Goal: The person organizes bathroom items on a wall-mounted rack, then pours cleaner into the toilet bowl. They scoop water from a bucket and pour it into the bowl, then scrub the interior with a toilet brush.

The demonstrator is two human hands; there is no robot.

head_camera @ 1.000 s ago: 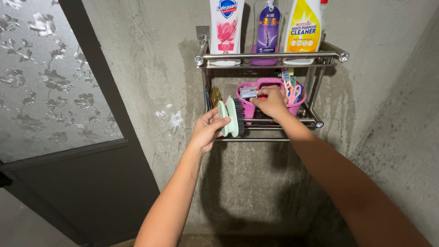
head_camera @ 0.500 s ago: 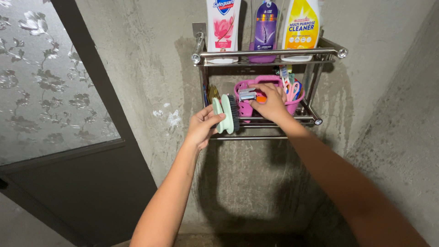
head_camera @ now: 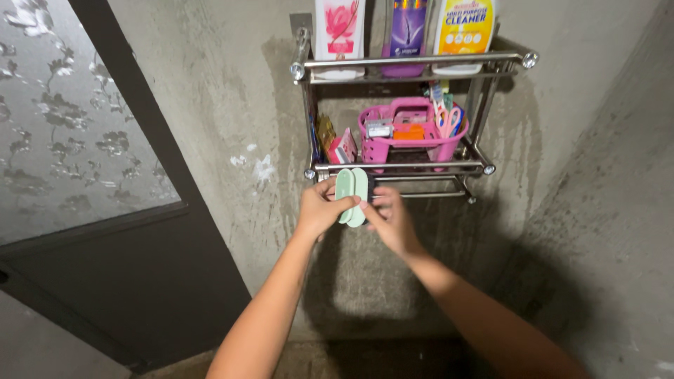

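Two hands meet on a pale green brush (head_camera: 349,196) just below the lower rail of a steel rack (head_camera: 393,168) fixed to a bare concrete wall (head_camera: 232,91). The left hand (head_camera: 319,209) grips the brush from its left side, fingers curled around the green back and thumb laid across the front. The right hand (head_camera: 386,219) comes in from the right with its fingers closed on the brush's lower right edge, where the dark bristles (head_camera: 369,188) face. The brush stands on end, clear of the rack and in front of the wall. On the lower shelf sits a pink basket (head_camera: 411,144) holding an orange item (head_camera: 408,131), a small grey one (head_camera: 379,129) and, at its right end, what look like toothbrushes and pink-handled scissors (head_camera: 449,119), though that corner is too crowded to be sure. Left of the basket, a pink packet (head_camera: 344,147) leans beside a yellowish one (head_camera: 325,132). The top shelf carries three bottles side by side: a white one with a pink flower (head_camera: 339,24), a purple one (head_camera: 405,28) and a yellow one (head_camera: 463,28). A dark door frame (head_camera: 140,126) with flower-patterned frosted glass (head_camera: 63,119) fills the left.
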